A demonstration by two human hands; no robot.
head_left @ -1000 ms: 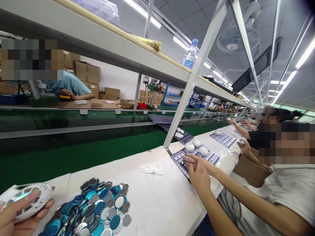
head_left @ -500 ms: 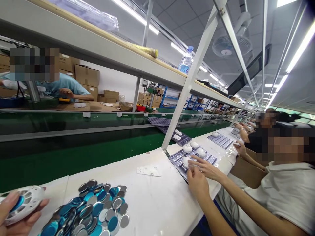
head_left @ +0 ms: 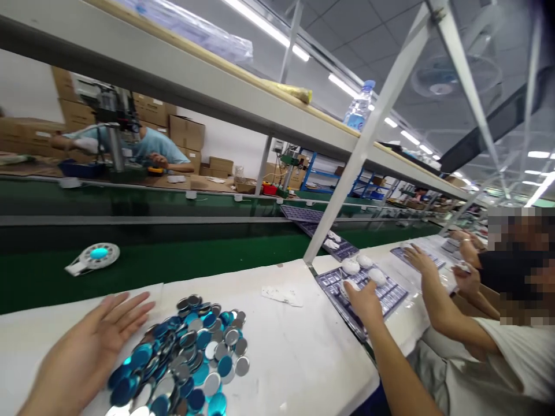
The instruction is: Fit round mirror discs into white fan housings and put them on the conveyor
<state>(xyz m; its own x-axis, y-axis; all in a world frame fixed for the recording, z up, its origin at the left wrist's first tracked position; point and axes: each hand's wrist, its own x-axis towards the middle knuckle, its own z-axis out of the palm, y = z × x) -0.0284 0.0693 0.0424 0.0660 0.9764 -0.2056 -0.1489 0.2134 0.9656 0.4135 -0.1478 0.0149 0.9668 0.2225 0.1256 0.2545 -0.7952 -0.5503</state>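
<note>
My left hand (head_left: 97,338) is open at the lower left, fingers stretched out and holding nothing. It is beside a heap of round metal discs (head_left: 186,352), some silver and some with shiny blue faces. Beyond my fingers, a white round slotted plastic part (head_left: 100,256) with a blue disc in its centre lies on the green conveyor belt (head_left: 182,260). A narrow white tab sticks out from its left side. My right hand is not in view.
At right, a co-worker's hand (head_left: 366,303) touches a white dome on a partitioned tray (head_left: 390,297). A white scrap (head_left: 281,296) lies on the white table (head_left: 286,346). A slanting metal post (head_left: 347,185) and overhead shelf (head_left: 217,86) stand ahead.
My left hand has let go of the white round part, which now lies on the belt, and has opened. The view has swung left. One co-worker's hand has reached farther along the table.
</note>
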